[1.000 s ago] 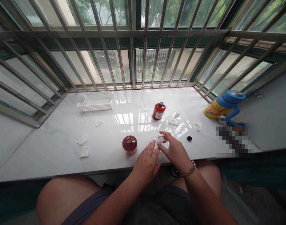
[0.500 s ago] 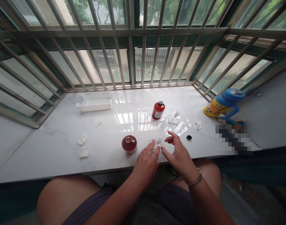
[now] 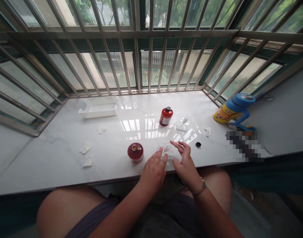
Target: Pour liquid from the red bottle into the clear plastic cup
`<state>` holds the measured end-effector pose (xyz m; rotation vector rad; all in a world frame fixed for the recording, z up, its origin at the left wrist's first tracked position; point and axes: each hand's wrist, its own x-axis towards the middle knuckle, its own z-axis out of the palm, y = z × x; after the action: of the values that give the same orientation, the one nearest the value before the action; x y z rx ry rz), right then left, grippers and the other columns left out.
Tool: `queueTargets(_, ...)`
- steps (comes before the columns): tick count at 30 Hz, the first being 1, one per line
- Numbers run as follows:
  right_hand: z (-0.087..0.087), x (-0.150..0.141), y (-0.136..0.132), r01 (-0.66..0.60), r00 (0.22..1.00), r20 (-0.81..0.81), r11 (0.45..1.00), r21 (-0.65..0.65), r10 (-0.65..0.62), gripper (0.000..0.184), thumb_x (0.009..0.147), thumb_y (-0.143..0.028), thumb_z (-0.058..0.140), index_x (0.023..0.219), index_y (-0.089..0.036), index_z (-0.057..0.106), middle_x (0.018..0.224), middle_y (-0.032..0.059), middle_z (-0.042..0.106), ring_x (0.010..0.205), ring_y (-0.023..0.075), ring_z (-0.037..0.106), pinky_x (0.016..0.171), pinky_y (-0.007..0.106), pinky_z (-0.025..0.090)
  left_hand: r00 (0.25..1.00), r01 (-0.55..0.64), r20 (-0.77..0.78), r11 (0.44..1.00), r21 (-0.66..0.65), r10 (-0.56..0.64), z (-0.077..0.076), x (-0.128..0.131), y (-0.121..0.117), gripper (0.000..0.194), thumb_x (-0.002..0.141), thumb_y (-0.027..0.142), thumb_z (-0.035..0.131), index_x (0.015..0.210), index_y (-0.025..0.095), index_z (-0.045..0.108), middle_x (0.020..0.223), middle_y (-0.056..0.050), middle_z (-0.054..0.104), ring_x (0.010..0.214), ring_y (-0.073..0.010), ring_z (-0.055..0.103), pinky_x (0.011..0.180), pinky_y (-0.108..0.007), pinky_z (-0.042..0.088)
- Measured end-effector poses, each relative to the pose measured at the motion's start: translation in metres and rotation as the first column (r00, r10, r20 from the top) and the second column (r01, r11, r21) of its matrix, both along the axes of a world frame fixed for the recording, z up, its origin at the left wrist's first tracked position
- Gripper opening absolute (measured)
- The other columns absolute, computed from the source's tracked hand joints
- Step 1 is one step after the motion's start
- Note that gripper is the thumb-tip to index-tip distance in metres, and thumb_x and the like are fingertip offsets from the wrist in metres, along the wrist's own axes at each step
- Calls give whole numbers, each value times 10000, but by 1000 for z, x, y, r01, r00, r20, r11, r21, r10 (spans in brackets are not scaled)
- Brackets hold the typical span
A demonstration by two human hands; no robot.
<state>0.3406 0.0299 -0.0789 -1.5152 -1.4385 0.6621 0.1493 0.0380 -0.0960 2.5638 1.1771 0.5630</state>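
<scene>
A small clear plastic piece (image 3: 167,148) lies on the white counter in front of me, with something whitish in its middle. My left hand (image 3: 153,169) is at its near left side, fingers stretched out and fingertips at its edge; I cannot tell how firmly they touch. To the right of the plastic, my right hand (image 3: 184,159) is open, its thumb and fingers apart and nothing in them. A dark red round bottle (image 3: 136,152) without a cap stands left of my left hand. Farther back is a red bottle (image 3: 166,116) with a black cap and white label.
Another clear plastic piece (image 3: 183,123) lies beside the capped bottle. A black cap (image 3: 198,144) and a crumpled white scrap (image 3: 207,131) are on the right. White scraps (image 3: 87,161) lie left, before a white basket (image 3: 99,107). A yellow and blue bottle (image 3: 233,109) stands right; window bars rise behind.
My right hand has shifted slightly left, its fingers now stretched toward the clear plastic piece. My left hand stays at the plastic's edge. The whole view has moved a little.
</scene>
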Motion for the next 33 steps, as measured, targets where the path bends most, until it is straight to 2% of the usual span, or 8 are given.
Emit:
queueTargets(2, 0, -1, 0, -15, 1000, -3, 1000, -6, 15, 666, 842, -153, 559, 1452, -252, 311, 1442, 168, 654, 1471, 289, 546, 1219, 587, 443, 1000, -5, -7, 1000, -5, 5, 1, 0, 0, 758, 926, 110, 666, 1627, 240, 410, 1780, -169, 332, 1557, -385, 487, 1207, -580, 527)
queueTargets(6, -4, 0, 0, 95, 995, 15, 995, -26, -95, 540, 859, -201, 584, 1347, -252, 359, 1215, 119, 695, 1297, 297, 656, 1129, 561, 520, 1000, 4, -23, 1000, -21, -4, 2, 0, 0, 751, 921, 112, 665, 1620, 233, 417, 1783, -179, 321, 1566, -385, 474, 1192, -584, 537)
queueTargets(8, -6, 0, 0, 103, 995, 9, 995, -12, -103, 503, 869, -212, 594, 1313, -260, 362, 1284, 139, 674, 1324, 296, 642, 1146, 563, 508, 1000, 7, -21, 1000, -24, -7, 2, 0, 0, 757, 916, 102, 651, 1620, 238, 410, 1784, -179, 317, 1564, -385, 477, 1180, -583, 546)
queueTargets(12, -6, -4, 0, 0, 999, -41, 1000, -2, 0, 513, 924, -218, 591, 1367, -261, 335, 1463, 190, 637, 1475, 288, 559, 1209, 571, 464, 1000, -1, -26, 1000, -14, 1, 3, 1, 0, 747, 916, 89, 634, 1616, 229, 415, 1782, -180, 322, 1554, -387, 489, 1187, -579, 542)
queueTargets(17, -5, -7, 9, 49, 999, -23, 999, -11, -49, 543, 982, -387, 680, 1413, -242, 384, 1397, 190, 683, 1394, 298, 641, 1167, 538, 513, 998, 9, -63, 1000, -12, -9, 3, 1, 1, 780, 916, 102, 652, 1643, 196, 385, 1782, -195, 314, 1550, -392, 492, 1191, -560, 544)
queueTargets(22, -2, -4, 24, -1, 1000, 20, 1000, -16, 2, 504, 983, -408, 695, 1410, -272, 466, 1317, 120, 747, 1292, 283, 706, 1099, 492, 555, 996, 7, -90, 1000, 19, -6, 1, 0, 0, 786, 931, 117, 638, 1661, 190, 356, 1784, -192, 309, 1561, -378, 484, 1206, -540, 533)
queueTargets(27, 0, -2, 31, 83, 987, 139, 996, 18, -85, 429, 932, -483, 760, 1236, -257, 559, 1154, 90, 743, 1070, 289, 732, 965, 470, 584, 996, 22, -88, 999, 48, -18, -2, 0, -1, 786, 938, 126, 630, 1666, 173, 339, 1792, -204, 276, 1579, -377, 463, 1232, -537, 510)
queueTargets(33, 0, -2, 34, 98, 951, 288, 993, 61, -111, 326, 960, -509, 729, 963, -265, 513, 964, 34, 669, 876, 250, 632, 806, 401, 526, 997, 42, -74, 998, 46, -39, -8, 0, -2, 843, 909, 92, 629, 1680, 137, 291, 1791, -230, 255, 1607, -392, 415, 1274, -551, 464)
